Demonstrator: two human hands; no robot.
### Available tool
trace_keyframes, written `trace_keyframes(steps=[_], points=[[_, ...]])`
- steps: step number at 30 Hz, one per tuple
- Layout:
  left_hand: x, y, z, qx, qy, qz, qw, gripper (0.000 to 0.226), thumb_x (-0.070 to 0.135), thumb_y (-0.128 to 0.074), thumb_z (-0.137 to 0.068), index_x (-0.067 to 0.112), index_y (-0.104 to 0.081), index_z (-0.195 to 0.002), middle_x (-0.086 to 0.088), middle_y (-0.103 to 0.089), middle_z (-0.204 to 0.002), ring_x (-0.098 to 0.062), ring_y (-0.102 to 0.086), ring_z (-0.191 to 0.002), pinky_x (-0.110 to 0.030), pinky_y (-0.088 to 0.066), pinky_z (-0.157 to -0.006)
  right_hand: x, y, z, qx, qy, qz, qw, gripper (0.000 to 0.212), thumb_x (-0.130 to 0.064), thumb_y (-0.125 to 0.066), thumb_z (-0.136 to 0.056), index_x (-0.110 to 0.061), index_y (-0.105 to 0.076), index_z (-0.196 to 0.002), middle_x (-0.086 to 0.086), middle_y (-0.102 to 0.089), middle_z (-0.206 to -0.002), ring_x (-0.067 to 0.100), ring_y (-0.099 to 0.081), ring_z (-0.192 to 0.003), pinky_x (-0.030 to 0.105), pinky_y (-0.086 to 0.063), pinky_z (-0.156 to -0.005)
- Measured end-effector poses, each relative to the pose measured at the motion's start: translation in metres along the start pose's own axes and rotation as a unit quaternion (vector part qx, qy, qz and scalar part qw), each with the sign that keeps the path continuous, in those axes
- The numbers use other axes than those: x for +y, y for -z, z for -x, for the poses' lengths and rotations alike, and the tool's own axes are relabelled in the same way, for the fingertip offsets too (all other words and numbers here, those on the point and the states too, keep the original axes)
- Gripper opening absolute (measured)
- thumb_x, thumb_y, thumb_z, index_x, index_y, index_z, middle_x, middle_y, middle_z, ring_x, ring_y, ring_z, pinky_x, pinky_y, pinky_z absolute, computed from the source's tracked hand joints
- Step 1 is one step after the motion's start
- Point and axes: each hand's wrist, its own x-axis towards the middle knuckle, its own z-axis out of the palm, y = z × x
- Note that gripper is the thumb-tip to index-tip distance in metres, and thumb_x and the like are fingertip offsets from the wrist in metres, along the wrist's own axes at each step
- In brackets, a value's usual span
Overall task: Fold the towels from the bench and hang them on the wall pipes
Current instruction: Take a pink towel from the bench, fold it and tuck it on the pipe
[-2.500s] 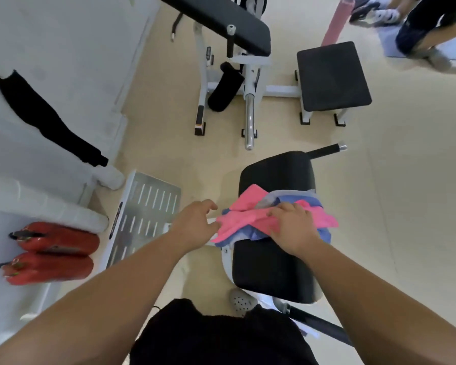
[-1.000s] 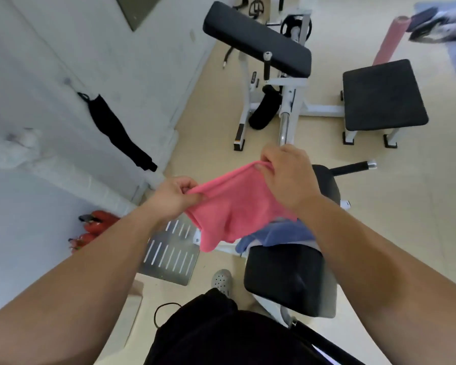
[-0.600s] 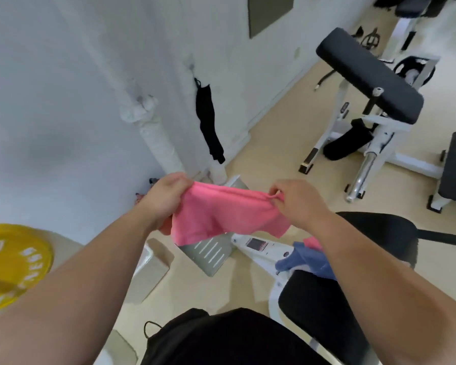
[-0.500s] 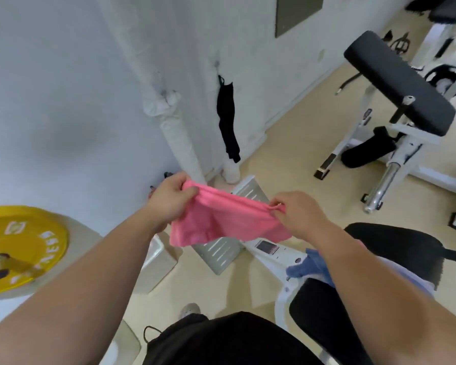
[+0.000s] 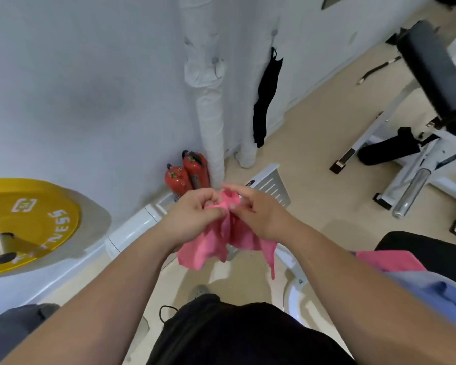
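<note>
Pinching the bunched top edge of the soft pink cloth towel [image 5: 216, 243] in narrow grips of left hand [image 5: 192, 219] and right hand [image 5: 263, 219], almost touching. Holding it in mid-air near the white wrapped wall pipe [image 5: 211, 127], apart from the black padded bench [image 5: 427, 248]. Likely to fold crooked or slip loose: lower flaps hanging uneven, only a thin edge pinched.

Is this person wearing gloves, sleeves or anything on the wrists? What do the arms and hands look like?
No gloves: the left hand and right hand are bare. The left forearm and right forearm are bare as well, with no sleeve anywhere in view. No watch, wristband or ring shows. The only clothing seen is a black garment below the arms.
</note>
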Motion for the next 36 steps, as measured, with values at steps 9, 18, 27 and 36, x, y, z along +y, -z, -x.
trace_keyframes(steps=[9, 18, 27, 36], points=[[-0.028, 0.081, -0.019, 0.015, 0.017, -0.023, 0.999, 0.005, 0.023, -0.070, -0.077, 0.018, -0.069, -0.078, 0.013, -0.058, -0.060, -0.005, -0.047, -0.056, -0.020, -0.038, -0.055, -0.033, -0.037, -0.061, 0.045, -0.016, 0.081, 0.996, 0.015, -0.025, -0.058, -0.100, -0.030, -0.053, -0.087, -0.027, -0.060, -0.068, 0.001, -0.052, -0.065, 0.016, -0.035, -0.061], [-0.028, 0.118, -0.063, -0.009, 0.089, -0.131, 0.987, 0.027, 0.027, -0.065, -0.094, 0.015, -0.062, -0.070, 0.001, -0.055, -0.070, -0.012, -0.047, -0.066, -0.030, -0.038, -0.065, -0.001, 0.008, -0.110, 0.229, -0.065, 0.163, 0.958, 0.013, -0.020, -0.053, -0.100, -0.017, -0.056, -0.087, 0.002, -0.057, -0.070, 0.031, -0.053, -0.068, 0.041, -0.045, -0.062], [0.024, 0.073, -0.132, 0.039, 0.034, -0.072, 0.996, 0.007, 0.015, -0.057, -0.070, 0.017, -0.050, -0.066, 0.010, -0.045, -0.058, -0.010, -0.041, -0.056, -0.028, -0.033, -0.057, 0.031, 0.072, -0.159, 0.078, -0.044, 0.124, 0.988, 0.034, -0.040, -0.064, -0.094, -0.038, -0.054, -0.126, -0.013, -0.052, -0.063, 0.011, -0.058, -0.072, 0.030, -0.043, -0.071], [0.088, 0.019, -0.209, 0.055, -0.026, -0.084, 0.995, 0.028, -0.001, -0.074, -0.077, 0.019, -0.058, -0.066, 0.007, -0.051, -0.056, -0.010, -0.045, -0.054, -0.026, -0.040, -0.057, 0.042, 0.146, -0.211, -0.104, 0.138, -0.008, 0.985, 0.029, -0.014, -0.060, -0.097, -0.029, -0.066, -0.121, -0.014, -0.051, -0.056, 0.001, -0.047, -0.056, 0.016, -0.037, -0.061]])
